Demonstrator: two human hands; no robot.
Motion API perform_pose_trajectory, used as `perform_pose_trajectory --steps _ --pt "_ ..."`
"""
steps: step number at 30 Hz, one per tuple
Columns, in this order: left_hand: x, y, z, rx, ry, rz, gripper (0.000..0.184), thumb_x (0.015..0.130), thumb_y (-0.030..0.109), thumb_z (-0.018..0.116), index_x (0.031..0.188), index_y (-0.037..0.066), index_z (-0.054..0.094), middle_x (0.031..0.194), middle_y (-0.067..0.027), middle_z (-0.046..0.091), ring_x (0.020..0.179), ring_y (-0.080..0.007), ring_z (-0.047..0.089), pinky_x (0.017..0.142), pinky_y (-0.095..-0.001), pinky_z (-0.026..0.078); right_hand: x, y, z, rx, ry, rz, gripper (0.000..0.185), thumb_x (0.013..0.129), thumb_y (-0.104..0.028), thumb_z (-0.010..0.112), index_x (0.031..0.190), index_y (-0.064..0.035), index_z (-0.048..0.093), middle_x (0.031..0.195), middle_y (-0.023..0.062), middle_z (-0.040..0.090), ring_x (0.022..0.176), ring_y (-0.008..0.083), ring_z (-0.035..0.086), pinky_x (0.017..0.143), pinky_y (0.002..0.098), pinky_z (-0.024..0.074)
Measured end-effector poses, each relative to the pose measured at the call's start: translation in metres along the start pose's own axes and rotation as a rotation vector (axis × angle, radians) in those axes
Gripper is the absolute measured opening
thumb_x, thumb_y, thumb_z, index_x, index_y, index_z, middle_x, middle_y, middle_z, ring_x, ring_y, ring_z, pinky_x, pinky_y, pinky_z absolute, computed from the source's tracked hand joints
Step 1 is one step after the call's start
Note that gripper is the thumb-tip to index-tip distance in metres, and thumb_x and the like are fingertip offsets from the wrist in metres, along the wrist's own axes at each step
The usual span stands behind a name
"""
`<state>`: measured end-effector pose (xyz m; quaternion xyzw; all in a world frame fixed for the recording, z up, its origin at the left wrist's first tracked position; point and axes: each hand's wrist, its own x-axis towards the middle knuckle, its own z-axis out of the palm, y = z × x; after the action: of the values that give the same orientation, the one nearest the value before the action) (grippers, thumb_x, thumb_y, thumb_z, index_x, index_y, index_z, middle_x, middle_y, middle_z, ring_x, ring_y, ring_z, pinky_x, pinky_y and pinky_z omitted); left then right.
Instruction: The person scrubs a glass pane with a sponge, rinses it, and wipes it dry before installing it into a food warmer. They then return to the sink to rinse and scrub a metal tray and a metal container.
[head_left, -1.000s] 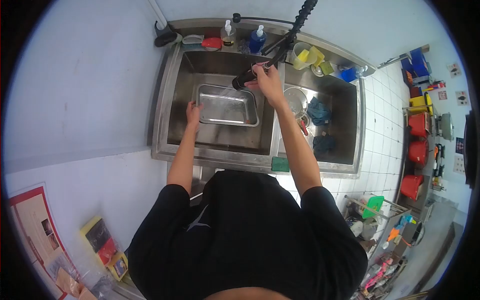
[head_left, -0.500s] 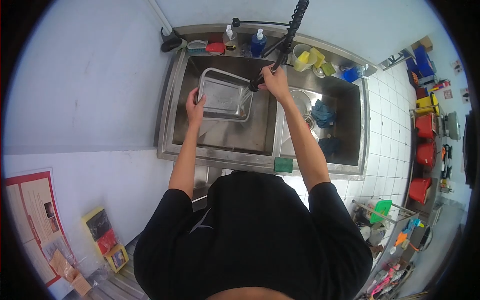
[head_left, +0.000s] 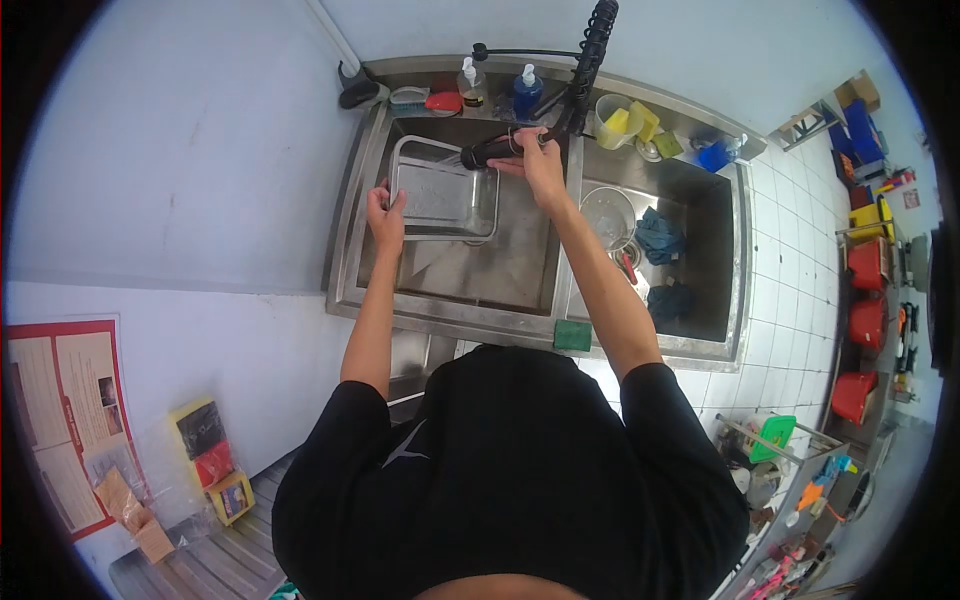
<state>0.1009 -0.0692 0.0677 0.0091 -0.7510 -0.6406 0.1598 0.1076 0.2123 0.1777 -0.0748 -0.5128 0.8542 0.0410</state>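
Note:
In the left basin of a steel double sink (head_left: 440,307), my left hand (head_left: 386,213) grips the left rim of a rectangular metal tray (head_left: 440,200). The tray's inside looks wet. My right hand (head_left: 538,165) is closed around a black spray faucet head (head_left: 488,152), whose nozzle points left over the tray's upper right part. A coiled black hose (head_left: 592,60) rises behind that hand. Some of the right fingers are hidden behind the sprayer.
The right basin holds a round clear container (head_left: 607,218) and dark blue cloths (head_left: 660,236). Along the back ledge stand a clear pump bottle (head_left: 472,85), a blue pump bottle (head_left: 527,92) and a cup with a yellow sponge (head_left: 617,122). A green scouring pad (head_left: 572,335) lies on the front edge.
The sprayer has swung from pointing down at the tray's right side to pointing left across its upper part. My right hand has turned with it. My left hand keeps its hold.

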Motion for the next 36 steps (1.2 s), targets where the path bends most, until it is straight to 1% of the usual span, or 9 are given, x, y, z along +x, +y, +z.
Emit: perform_pose_trajectory --steps 8,11,14,17,20,25,29,33,36 --pt "-0.011 -0.009 -0.008 -0.112 0.067 -0.207 0.026 0.086 0.010 0.071 0.102 0.003 0.052 0.101 -0.0056 0.057 0.095 -0.0147 0.053 0.086 -0.0280 0.040 -0.006 -0.006 0.007 -0.068 -0.154 0.240 0.026 0.094 -0.018 0.048 0.106 0.0053 0.045 0.102 0.0229 0.061 0.074 0.0388 0.070 0.064 0.0381 0.0625" --pt "-0.017 -0.003 -0.001 -0.100 0.087 -0.174 0.027 0.086 0.011 0.071 0.105 0.002 0.053 0.099 -0.0046 0.056 0.092 -0.0140 0.052 0.084 -0.0270 0.040 0.002 0.009 -0.001 -0.204 0.032 0.004 0.028 0.093 -0.019 0.049 0.106 0.0055 0.046 0.100 0.0221 0.062 0.071 0.0372 0.070 0.062 0.0370 0.0624" --pt "-0.020 -0.002 0.003 -0.075 0.089 -0.109 0.028 0.085 0.011 0.071 0.105 0.002 0.054 0.098 -0.0051 0.057 0.092 -0.0150 0.053 0.084 -0.0278 0.041 0.005 0.003 -0.010 -0.140 -0.060 0.172 0.029 0.092 -0.019 0.050 0.106 0.0061 0.047 0.098 0.0215 0.063 0.071 0.0366 0.070 0.062 0.0375 0.0624" --pt "-0.026 0.002 0.013 0.098 0.066 -0.126 0.035 0.086 0.015 0.071 0.112 0.001 0.052 0.105 -0.0083 0.057 0.096 -0.0175 0.053 0.087 -0.0306 0.041 0.005 0.010 -0.009 -0.245 0.060 -0.024 0.029 0.092 -0.019 0.051 0.106 0.0070 0.047 0.096 0.0213 0.063 0.070 0.0364 0.070 0.062 0.0381 0.0623" --pt "-0.028 -0.029 0.023 0.096 0.058 -0.278 0.044 0.085 0.011 0.067 0.123 0.000 0.049 0.116 -0.0120 0.056 0.104 -0.0219 0.053 0.092 -0.0329 0.041 0.001 -0.001 -0.008 0.067 -0.135 0.261 0.027 0.091 -0.017 0.054 0.106 0.0045 0.046 0.087 0.0202 0.061 0.065 0.0314 0.070 0.053 0.0371 0.0604" --pt "-0.031 -0.084 0.058 0.185 -0.044 -0.571 0.063 0.076 0.003 0.053 0.137 -0.003 0.037 0.129 -0.0194 0.051 0.113 -0.0254 0.054 0.096 -0.0353 0.042 -0.006 0.007 -0.008 -0.273 0.007 0.068 0.026 0.092 -0.018 0.054 0.105 0.0029 0.045 0.087 0.0186 0.062 0.063 0.0254 0.070 0.050 0.0332 0.0569" --pt "-0.035 -0.100 0.109 0.562 -0.133 -0.400 0.066 0.076 0.009 0.058 0.138 0.000 0.036 0.126 -0.0232 0.052 0.109 -0.0264 0.056 0.092 -0.0393 0.044 -0.001 0.014 -0.022 -0.330 -0.076 0.010 0.031 0.093 -0.023 0.060 0.105 0.0006 0.043 0.086 0.0155 0.063 0.059 0.0207 0.068 0.048 0.0305 0.0534" --pt "-0.033 -0.032 0.141 0.694 -0.314 -0.670 0.078 0.074 0.016 0.061 0.145 0.017 0.027 0.129 -0.0308 0.043 0.121 -0.0480 0.046 0.100 -0.0504 0.040 0.007 0.013 -0.052 -0.188 -0.333 0.087 0.031 0.095 -0.019 0.058 0.118 -0.0064 0.041 0.107 0.0119 0.061 0.087 0.0169 0.067 0.068 0.0275 0.0511" --pt "-0.032 -0.045 0.144 0.858 -0.341 -0.575 0.080 0.074 0.015 0.060 0.146 0.018 0.025 0.133 -0.0285 0.042 0.121 -0.0496 0.045 0.101 -0.0500 0.040 -0.002 -0.006 -0.063 -0.096 -0.445 0.095 0.043 0.094 -0.015 0.055 0.133 -0.0112 0.037 0.123 0.0093 0.055 0.103 0.0178 0.062 0.080 0.0292 0.0473"
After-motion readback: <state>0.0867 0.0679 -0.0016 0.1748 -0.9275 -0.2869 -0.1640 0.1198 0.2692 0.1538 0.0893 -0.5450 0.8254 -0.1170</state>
